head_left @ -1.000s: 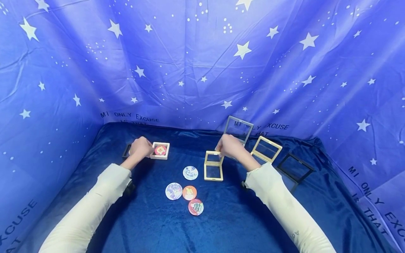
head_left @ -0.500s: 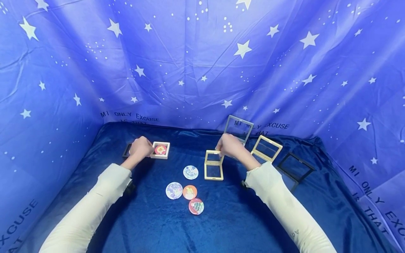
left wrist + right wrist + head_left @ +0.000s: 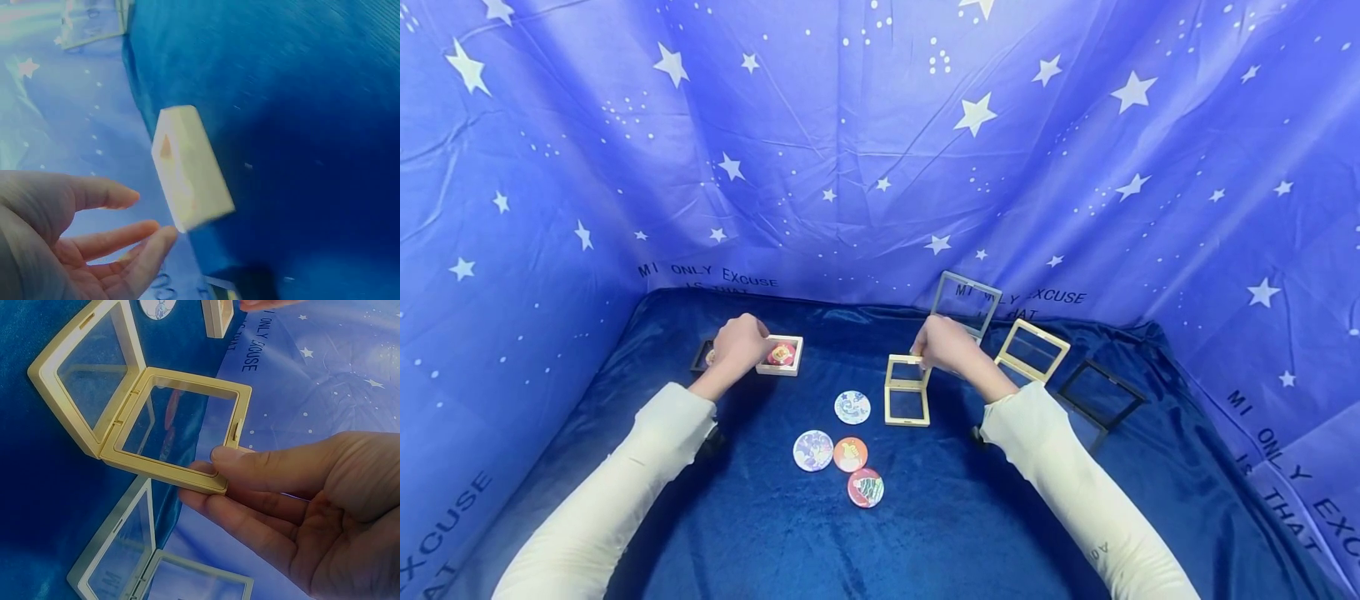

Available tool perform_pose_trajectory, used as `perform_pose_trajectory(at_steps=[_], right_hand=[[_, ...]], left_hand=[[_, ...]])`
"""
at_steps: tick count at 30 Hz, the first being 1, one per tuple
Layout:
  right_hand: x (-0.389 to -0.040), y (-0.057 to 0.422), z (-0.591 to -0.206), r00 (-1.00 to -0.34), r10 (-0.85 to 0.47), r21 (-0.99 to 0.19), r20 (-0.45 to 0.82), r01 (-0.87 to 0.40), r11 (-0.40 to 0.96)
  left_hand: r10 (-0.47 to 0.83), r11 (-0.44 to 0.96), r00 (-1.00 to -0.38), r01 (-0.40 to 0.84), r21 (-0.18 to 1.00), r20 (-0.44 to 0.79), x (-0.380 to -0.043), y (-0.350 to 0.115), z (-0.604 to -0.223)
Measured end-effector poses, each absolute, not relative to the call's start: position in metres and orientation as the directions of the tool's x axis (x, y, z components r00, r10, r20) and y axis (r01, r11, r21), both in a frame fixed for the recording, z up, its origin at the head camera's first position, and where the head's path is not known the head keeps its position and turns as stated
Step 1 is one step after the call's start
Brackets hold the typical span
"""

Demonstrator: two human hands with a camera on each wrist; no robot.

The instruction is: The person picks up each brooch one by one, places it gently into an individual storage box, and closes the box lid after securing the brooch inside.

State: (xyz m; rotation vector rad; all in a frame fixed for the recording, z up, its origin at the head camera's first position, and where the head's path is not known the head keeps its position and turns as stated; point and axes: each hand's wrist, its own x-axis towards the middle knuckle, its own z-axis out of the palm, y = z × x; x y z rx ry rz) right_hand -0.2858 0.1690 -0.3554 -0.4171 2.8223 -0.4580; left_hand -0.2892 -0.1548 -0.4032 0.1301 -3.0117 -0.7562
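Cloth of blue velvet [image 3: 775,537] was overhung by the left hand [image 3: 742,342], just raised and spread, and the right hand [image 3: 949,346], pinching an opened yellow plastic frame [image 3: 906,387]; a square white plastic frame [image 3: 195,167] was seemingly released on the cloth.

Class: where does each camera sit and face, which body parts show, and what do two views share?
Head: worn there, facing forward and down at navy velvety cloth; left hand, right hand, cream sleeves show.
Left wrist: worn there, facing a white square frame; left hand shows.
Right wrist: worn there, facing a yellow hinged square frame; right hand shows, plus some of the left.
Head and right wrist share that yellow frame.
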Motion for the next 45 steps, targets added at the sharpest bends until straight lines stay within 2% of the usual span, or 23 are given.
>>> perform_pose_trajectory(at_steps=[7, 13, 16, 19, 24, 33, 39, 45], right_hand=[[-0.288, 0.17, -0.357, -0.928, -0.319, -0.334, -0.192, -0.244, 0.91], [-0.288, 0.171, -0.358, -0.927, -0.322, -0.341, -0.19, -0.246, 0.908], [-0.287, 0.171, -0.358, -0.927, -0.323, -0.346, -0.192, -0.244, 0.906], [-0.287, 0.171, -0.357, -0.93, -0.318, -0.345, -0.186, -0.241, 0.907], [-0.286, 0.17, -0.357, -0.933, -0.31, -0.342, -0.181, -0.235, 0.91], [-0.287, 0.168, -0.358, -0.933, -0.307, -0.344, -0.19, -0.229, 0.911], [-0.286, 0.169, -0.358, -0.935, -0.305, -0.348, -0.182, -0.229, 0.909], [-0.286, 0.169, -0.359, -0.937, -0.303, -0.352, -0.174, -0.228, 0.908]], left_hand=[[0.085, 0.851, -0.989, 0.135, 0.507, 0.12, -0.28, -0.128, -0.384], [0.313, 0.765, -0.933, 0.357, 0.535, 0.175, -0.269, -0.104, -0.375], [0.46, 0.702, -0.87, 0.48, 0.526, 0.179, -0.265, -0.093, -0.375], [0.612, 0.626, -0.778, 0.585, 0.516, 0.14, -0.258, -0.083, -0.373], [0.767, 0.543, -0.641, 0.673, 0.502, 0.029, -0.244, -0.066, -0.374], [0.856, 0.498, -0.491, 0.705, 0.504, -0.16, -0.227, -0.044, -0.385], [0.857, 0.515, -0.438, 0.754, 0.407, -0.272, -0.218, -0.033, -0.4], [0.864, 0.491, -0.405, 0.809, 0.324, -0.299, -0.209, -0.027, -0.413]])
